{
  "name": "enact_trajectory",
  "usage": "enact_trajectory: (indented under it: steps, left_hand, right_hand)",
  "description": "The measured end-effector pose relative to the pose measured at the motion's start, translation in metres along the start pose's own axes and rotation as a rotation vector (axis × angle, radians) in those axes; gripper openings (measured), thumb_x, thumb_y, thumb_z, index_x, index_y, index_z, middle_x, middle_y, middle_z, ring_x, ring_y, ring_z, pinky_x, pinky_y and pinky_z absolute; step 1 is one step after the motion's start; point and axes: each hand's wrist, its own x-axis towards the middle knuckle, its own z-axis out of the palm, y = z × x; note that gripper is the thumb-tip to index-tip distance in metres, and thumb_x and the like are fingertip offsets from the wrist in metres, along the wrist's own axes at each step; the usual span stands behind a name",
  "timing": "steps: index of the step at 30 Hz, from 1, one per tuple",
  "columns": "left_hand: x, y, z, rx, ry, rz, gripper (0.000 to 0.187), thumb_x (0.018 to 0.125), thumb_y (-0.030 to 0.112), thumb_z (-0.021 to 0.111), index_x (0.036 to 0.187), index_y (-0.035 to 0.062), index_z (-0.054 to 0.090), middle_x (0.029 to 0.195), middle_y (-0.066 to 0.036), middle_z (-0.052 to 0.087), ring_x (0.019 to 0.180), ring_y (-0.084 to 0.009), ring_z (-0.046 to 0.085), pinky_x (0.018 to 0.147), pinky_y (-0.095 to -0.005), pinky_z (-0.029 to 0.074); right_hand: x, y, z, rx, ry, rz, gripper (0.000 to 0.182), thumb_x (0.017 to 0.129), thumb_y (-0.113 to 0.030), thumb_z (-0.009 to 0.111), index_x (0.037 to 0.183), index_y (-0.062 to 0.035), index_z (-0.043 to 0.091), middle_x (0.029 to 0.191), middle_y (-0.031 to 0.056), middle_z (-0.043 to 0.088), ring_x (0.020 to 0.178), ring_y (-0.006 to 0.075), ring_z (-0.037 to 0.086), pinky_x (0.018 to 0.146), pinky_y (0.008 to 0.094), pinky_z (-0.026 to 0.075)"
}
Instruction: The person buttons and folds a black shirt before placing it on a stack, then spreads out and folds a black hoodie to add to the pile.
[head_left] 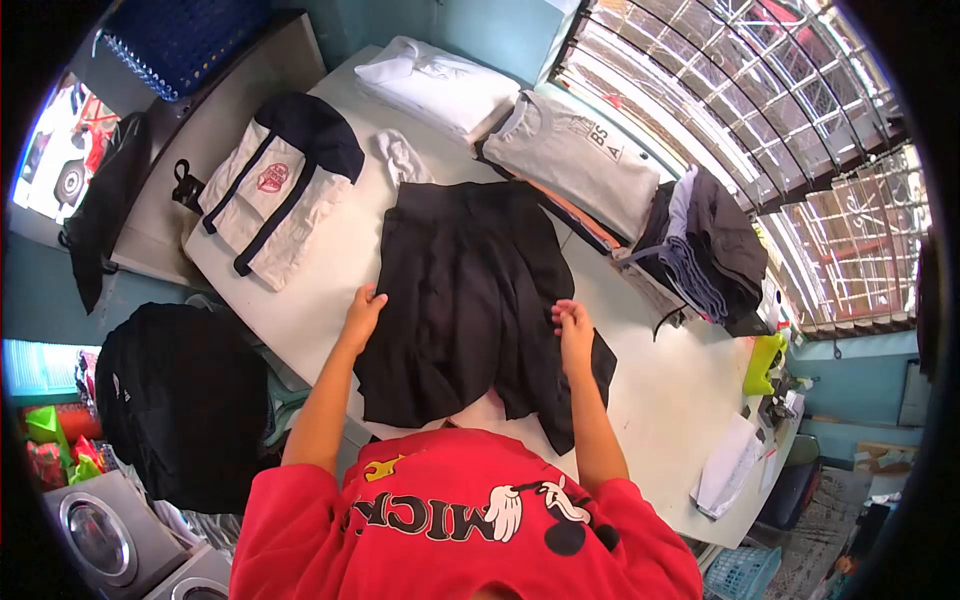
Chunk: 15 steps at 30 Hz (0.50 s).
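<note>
A black skirt (pixel 465 290), or very wide-legged shorts, lies spread on the white table, its waistband at the far end and its flared, uneven hem towards me. At its left edge my left hand (pixel 363 315) is closed, fingertips on the cloth. My right hand (pixel 573 330) is at the right edge with its fingers loosely bent and apart, no cloth visibly pinched in them. Part of the skirt's lower right corner extends past my right forearm. A small crumpled whitish cloth (pixel 402 157) lies just beyond the waistband.
The white table (pixel 655 390) carries a cream and navy bag (pixel 285 185), folded white clothing (pixel 440 88), a grey printed shirt (pixel 575 160) on a pile, and folded dark clothes (pixel 705 250). A black-covered chair (pixel 180 400) stands left; a barred window (pixel 740 90) is at far right.
</note>
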Motion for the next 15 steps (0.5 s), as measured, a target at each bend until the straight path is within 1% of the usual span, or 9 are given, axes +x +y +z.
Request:
enact_trajectory:
  steps: [1, 2, 3, 5, 8, 11, 13, 14, 15]
  left_hand:
    - [-0.009, -0.004, -0.002, 0.037, 0.011, -0.036, 0.051, 0.081, 0.027, 0.055, 0.122, 0.0005, 0.038, 0.116, -0.020, 0.047, 0.106, -0.0266, 0.047, 0.090, -0.0306, 0.035]
    - [-0.014, -0.005, -0.004, 0.073, 0.022, -0.070, 0.049, 0.081, 0.026, 0.054, 0.120, -0.0003, 0.041, 0.113, -0.020, 0.049, 0.104, -0.0265, 0.049, 0.089, -0.0305, 0.036]
    - [0.011, 0.006, 0.014, 0.048, 0.022, -0.045, 0.049, 0.081, 0.026, 0.054, 0.120, -0.0003, 0.041, 0.113, -0.020, 0.049, 0.104, -0.0265, 0.049, 0.089, -0.0305, 0.036]
    - [0.008, 0.002, 0.012, 0.075, 0.038, -0.059, 0.049, 0.082, 0.026, 0.054, 0.119, -0.0033, 0.039, 0.110, -0.015, 0.051, 0.105, -0.0216, 0.047, 0.090, -0.0288, 0.035]
    - [0.011, 0.018, 0.010, -0.168, 0.039, -0.146, 0.054, 0.078, 0.024, 0.059, 0.117, -0.0064, 0.040, 0.109, -0.016, 0.051, 0.100, -0.0218, 0.050, 0.087, -0.0301, 0.039]
    - [0.025, 0.024, 0.006, -0.332, 0.054, -0.235, 0.056, 0.074, 0.021, 0.064, 0.116, -0.0081, 0.040, 0.107, -0.017, 0.051, 0.094, -0.0232, 0.053, 0.081, -0.0310, 0.043]
    - [0.031, 0.027, 0.008, -0.374, -0.135, -0.268, 0.053, 0.073, 0.018, 0.064, 0.115, -0.0064, 0.042, 0.105, -0.017, 0.052, 0.093, -0.0231, 0.054, 0.079, -0.0320, 0.044]
    - [0.032, 0.026, 0.012, -0.378, -0.123, -0.268, 0.053, 0.073, 0.018, 0.064, 0.115, -0.0064, 0.042, 0.105, -0.017, 0.052, 0.093, -0.0231, 0.054, 0.079, -0.0320, 0.044]
    - [0.033, 0.028, 0.017, -0.285, -0.053, -0.173, 0.050, 0.073, 0.016, 0.063, 0.114, -0.0055, 0.044, 0.105, -0.017, 0.053, 0.093, -0.0242, 0.054, 0.079, -0.0323, 0.044]
  right_hand:
    - [-0.011, 0.004, 0.005, -0.071, 0.007, -0.081, 0.016, 0.084, -0.006, 0.044, 0.094, -0.0047, 0.057, 0.087, 0.0037, 0.059, 0.079, 0.0106, 0.054, 0.068, 0.0248, 0.043]
    - [-0.016, 0.017, 0.010, -0.228, 0.052, -0.285, 0.013, 0.083, -0.003, 0.045, 0.089, -0.0020, 0.057, 0.085, 0.0053, 0.059, 0.077, 0.0124, 0.055, 0.068, 0.0253, 0.043]
    - [0.006, 0.004, 0.010, -0.354, 0.088, -0.463, 0.011, 0.080, -0.001, 0.048, 0.087, -0.0020, 0.056, 0.086, 0.0071, 0.058, 0.080, 0.0169, 0.055, 0.071, 0.0272, 0.043]
    - [-0.003, -0.006, 0.026, -0.524, 0.079, -0.623, 0.010, 0.078, 0.000, 0.050, 0.085, -0.0038, 0.056, 0.088, 0.0083, 0.056, 0.084, 0.0238, 0.054, 0.072, 0.0301, 0.044]
    - [0.007, -0.011, 0.047, -0.593, -0.062, -0.718, 0.014, 0.074, -0.002, 0.055, 0.088, -0.0052, 0.054, 0.090, 0.0067, 0.053, 0.084, 0.0252, 0.051, 0.071, 0.0341, 0.044]
    - [0.027, -0.011, 0.067, -0.760, -0.065, -0.826, 0.021, 0.070, -0.004, 0.057, 0.091, -0.0051, 0.054, 0.093, 0.0076, 0.052, 0.083, 0.0261, 0.051, 0.070, 0.0342, 0.044]
    - [0.038, -0.005, 0.076, -0.829, -0.057, -0.845, 0.028, 0.068, -0.004, 0.058, 0.095, -0.0053, 0.052, 0.096, 0.0090, 0.051, 0.084, 0.0274, 0.051, 0.069, 0.0347, 0.045]
    - [0.042, -0.002, 0.080, -0.882, -0.048, -0.763, 0.030, 0.068, -0.004, 0.057, 0.096, -0.0053, 0.052, 0.096, 0.0094, 0.051, 0.085, 0.0281, 0.051, 0.069, 0.0359, 0.046]
    - [0.046, 0.000, 0.082, -0.937, -0.036, -0.678, 0.031, 0.067, -0.005, 0.057, 0.098, -0.0053, 0.051, 0.096, 0.0097, 0.050, 0.086, 0.0288, 0.051, 0.068, 0.0370, 0.046]
